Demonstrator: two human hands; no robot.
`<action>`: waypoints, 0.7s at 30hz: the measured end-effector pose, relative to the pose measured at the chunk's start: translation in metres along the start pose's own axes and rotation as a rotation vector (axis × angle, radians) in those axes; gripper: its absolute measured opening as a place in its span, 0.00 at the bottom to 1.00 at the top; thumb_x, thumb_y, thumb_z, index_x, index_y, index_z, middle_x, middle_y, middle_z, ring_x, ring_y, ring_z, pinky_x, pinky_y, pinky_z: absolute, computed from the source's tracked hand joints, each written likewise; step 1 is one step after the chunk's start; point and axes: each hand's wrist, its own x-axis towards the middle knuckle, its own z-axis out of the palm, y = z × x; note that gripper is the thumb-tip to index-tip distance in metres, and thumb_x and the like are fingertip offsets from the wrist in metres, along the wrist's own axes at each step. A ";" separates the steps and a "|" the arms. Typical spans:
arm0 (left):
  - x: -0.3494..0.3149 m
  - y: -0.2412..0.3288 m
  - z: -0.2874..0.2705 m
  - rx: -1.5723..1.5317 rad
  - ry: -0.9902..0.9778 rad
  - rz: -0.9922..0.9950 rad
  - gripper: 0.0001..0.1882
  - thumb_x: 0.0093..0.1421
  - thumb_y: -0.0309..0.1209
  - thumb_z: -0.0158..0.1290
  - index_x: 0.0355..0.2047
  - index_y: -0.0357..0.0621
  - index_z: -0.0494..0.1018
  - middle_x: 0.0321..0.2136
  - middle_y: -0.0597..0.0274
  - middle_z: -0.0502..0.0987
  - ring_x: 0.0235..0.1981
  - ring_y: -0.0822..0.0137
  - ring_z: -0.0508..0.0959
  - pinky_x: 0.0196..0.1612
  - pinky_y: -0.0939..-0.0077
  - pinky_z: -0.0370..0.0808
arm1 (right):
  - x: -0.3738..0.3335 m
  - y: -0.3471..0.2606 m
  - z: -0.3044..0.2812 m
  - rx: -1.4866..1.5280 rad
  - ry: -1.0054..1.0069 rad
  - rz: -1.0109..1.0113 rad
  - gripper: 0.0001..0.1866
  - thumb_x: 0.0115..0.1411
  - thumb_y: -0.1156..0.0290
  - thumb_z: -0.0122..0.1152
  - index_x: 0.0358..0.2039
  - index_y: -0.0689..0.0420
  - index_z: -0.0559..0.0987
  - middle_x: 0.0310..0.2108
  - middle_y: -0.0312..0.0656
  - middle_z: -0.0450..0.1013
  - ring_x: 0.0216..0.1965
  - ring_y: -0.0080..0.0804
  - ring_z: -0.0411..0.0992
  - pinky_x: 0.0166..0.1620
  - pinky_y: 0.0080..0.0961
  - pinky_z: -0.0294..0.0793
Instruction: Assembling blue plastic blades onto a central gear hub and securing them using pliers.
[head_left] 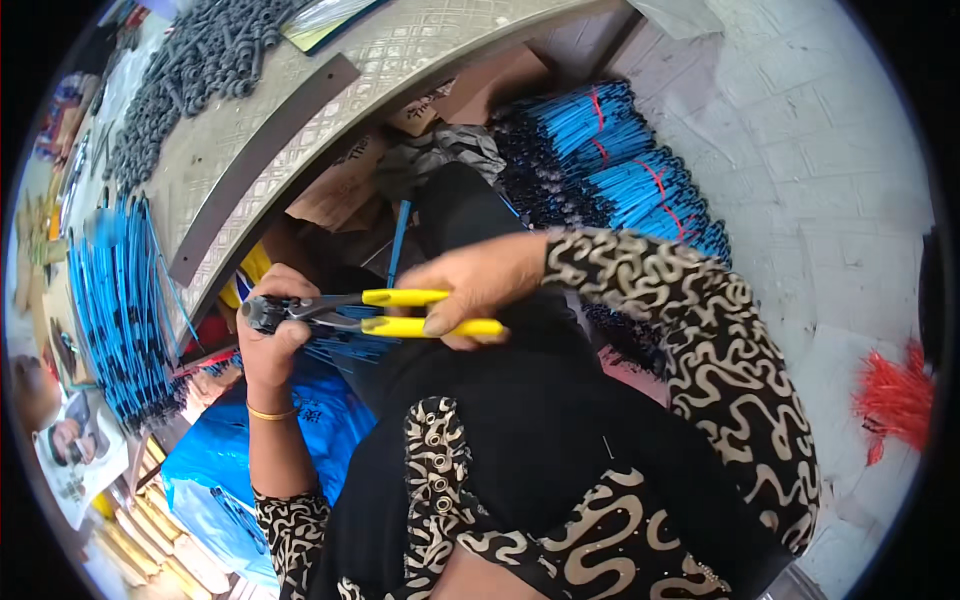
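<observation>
My right hand (490, 278) is closed round the yellow handles of a pair of pliers (400, 327), one handle above the other with a gap between them. Their metal jaws point left, toward my left hand (266, 352). That hand is closed on a small dark grey fitting (262, 315), which sits right at the jaws; whether the jaws grip it I cannot tell. Behind the pliers a thin blue rod (399, 240) stands up at a slant, its lower end hidden. More blue rods (345, 348) lie below the pliers, over my lap.
A worktable (300, 150) curves along the upper left, with a flat metal bar (265, 165) and a heap of grey fittings (215, 60). Bundled blue rods (610, 150) are stacked on the floor, others (120, 290) stand at left. A blue bag (215, 450) and red strips (895, 400) lie lower.
</observation>
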 end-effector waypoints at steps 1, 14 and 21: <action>0.001 -0.001 0.001 -0.021 0.073 -0.023 0.32 0.36 0.51 0.65 0.30 0.35 0.74 0.27 0.59 0.71 0.30 0.67 0.70 0.34 0.77 0.66 | -0.005 -0.010 0.003 -0.022 0.055 0.042 0.23 0.60 0.57 0.50 0.47 0.61 0.62 0.18 0.45 0.70 0.13 0.28 0.69 0.14 0.19 0.67; 0.010 0.010 0.008 -0.071 -0.021 -0.058 0.23 0.36 0.37 0.67 0.30 0.37 0.73 0.27 0.62 0.70 0.31 0.70 0.70 0.34 0.78 0.65 | -0.009 -0.063 0.028 -1.172 0.468 -0.115 0.25 0.56 0.68 0.53 0.53 0.59 0.60 0.25 0.44 0.72 0.19 0.24 0.71 0.22 0.19 0.72; 0.010 0.003 0.005 -0.040 -0.194 -0.020 0.28 0.36 0.48 0.66 0.30 0.38 0.73 0.26 0.63 0.70 0.30 0.70 0.69 0.34 0.78 0.64 | -0.001 -0.001 0.002 0.423 -0.140 0.113 0.28 0.56 0.70 0.54 0.56 0.62 0.58 0.28 0.43 0.72 0.23 0.28 0.72 0.26 0.20 0.73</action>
